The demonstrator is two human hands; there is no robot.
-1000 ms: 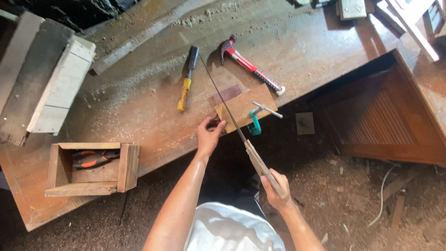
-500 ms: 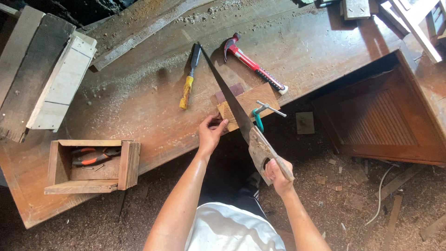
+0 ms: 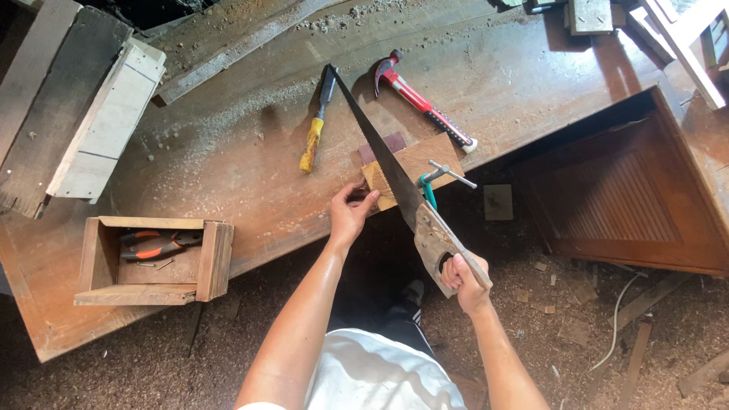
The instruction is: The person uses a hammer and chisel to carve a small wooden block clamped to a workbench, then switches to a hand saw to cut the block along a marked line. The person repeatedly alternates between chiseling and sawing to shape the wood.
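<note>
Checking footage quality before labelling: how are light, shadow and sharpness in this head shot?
Head view: even daylight on the workbench, brightest glare at the top right edge; deep shadow under the bench; saw, right hand and left hand sharp, no motion blur.
</note>
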